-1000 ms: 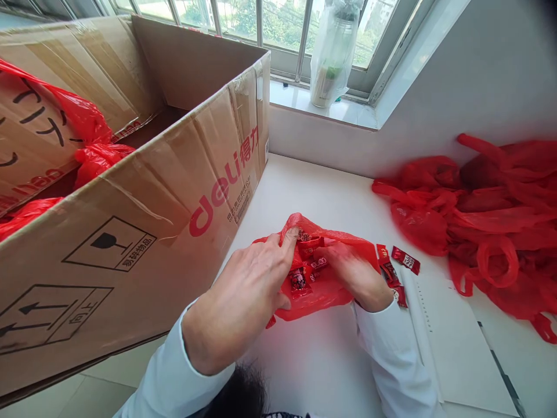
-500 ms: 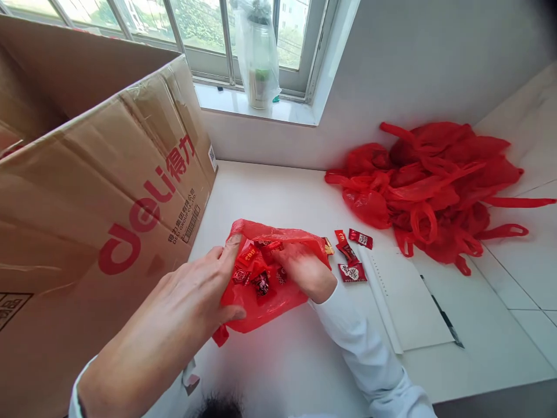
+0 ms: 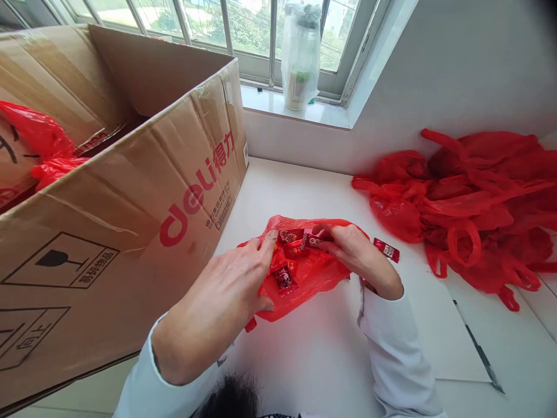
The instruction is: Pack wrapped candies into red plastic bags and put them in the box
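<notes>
My left hand (image 3: 235,284) grips the left rim of a red plastic bag (image 3: 319,281), its thumb in front and its fingers at the back. The bag's mouth gapes toward me, showing several wrapped candies (image 3: 285,278) in red and dark wrappers. Over the opening, my right hand (image 3: 359,252) pinches a small red wrapped candy (image 3: 314,240) between thumb and fingers. Just outside the bag, beyond the right wrist, one red candy packet (image 3: 386,249) lies on the white table (image 3: 300,186).
A tall cardboard box (image 3: 143,232) stands at left, with red plastic (image 3: 47,139) inside. A pile of red plastic bags (image 3: 470,197) lies at right. White paper (image 3: 448,337) and a dark pen (image 3: 478,348) are at lower right. A wrapped jar (image 3: 300,69) stands on the windowsill.
My view has swung left, revealing more of the box. My right hand has risen from inside the bag to its opening, a candy now showing in its fingers. My left hand still holds the rim.
</notes>
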`<action>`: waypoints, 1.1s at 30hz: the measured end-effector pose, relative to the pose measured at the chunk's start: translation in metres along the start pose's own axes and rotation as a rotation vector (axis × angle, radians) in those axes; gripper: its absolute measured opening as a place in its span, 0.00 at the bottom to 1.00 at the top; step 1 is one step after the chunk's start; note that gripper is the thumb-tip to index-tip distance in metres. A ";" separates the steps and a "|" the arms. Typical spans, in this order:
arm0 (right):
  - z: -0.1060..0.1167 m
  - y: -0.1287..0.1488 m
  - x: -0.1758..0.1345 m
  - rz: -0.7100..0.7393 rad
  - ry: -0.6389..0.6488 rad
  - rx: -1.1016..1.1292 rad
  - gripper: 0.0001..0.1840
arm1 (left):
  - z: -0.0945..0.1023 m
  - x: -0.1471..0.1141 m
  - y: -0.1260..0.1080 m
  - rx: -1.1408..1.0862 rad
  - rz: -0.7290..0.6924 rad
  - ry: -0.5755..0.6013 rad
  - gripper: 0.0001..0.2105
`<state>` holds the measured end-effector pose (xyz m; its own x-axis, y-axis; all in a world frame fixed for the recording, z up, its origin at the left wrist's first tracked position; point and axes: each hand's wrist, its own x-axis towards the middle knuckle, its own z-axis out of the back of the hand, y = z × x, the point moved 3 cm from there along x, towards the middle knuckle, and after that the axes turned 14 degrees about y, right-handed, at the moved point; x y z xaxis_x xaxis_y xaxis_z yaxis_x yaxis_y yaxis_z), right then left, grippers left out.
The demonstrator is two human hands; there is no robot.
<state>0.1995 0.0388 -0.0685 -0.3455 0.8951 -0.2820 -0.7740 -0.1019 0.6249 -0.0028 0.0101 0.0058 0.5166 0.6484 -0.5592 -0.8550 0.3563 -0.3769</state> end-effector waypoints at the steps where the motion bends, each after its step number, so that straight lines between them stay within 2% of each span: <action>1: -0.001 0.002 0.000 0.011 -0.001 0.025 0.08 | 0.000 0.000 -0.001 0.009 -0.001 0.003 0.26; 8: -0.006 0.005 0.002 0.013 0.055 0.069 0.13 | -0.002 0.003 -0.003 -0.046 0.000 0.054 0.21; 20: -0.008 0.008 -0.001 0.019 0.061 0.150 0.14 | -0.004 0.002 -0.001 0.031 -0.004 0.009 0.19; 24: -0.011 0.017 0.003 0.058 0.185 0.224 0.13 | -0.005 0.003 0.000 0.039 -0.008 0.020 0.24; 27: -0.015 0.023 0.005 0.120 0.276 0.196 0.12 | -0.005 0.002 0.001 0.053 0.014 0.020 0.25; 29: -0.016 0.024 0.007 0.145 0.264 0.145 0.13 | -0.006 0.001 0.001 0.065 0.016 0.012 0.25; 33: -0.015 0.022 0.009 0.116 0.103 0.049 0.17 | -0.006 0.001 0.001 0.084 0.015 -0.004 0.28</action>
<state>0.1711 0.0378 -0.0684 -0.4861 0.8287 -0.2775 -0.6996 -0.1788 0.6918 -0.0031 0.0072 0.0001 0.5039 0.6568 -0.5610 -0.8634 0.4016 -0.3054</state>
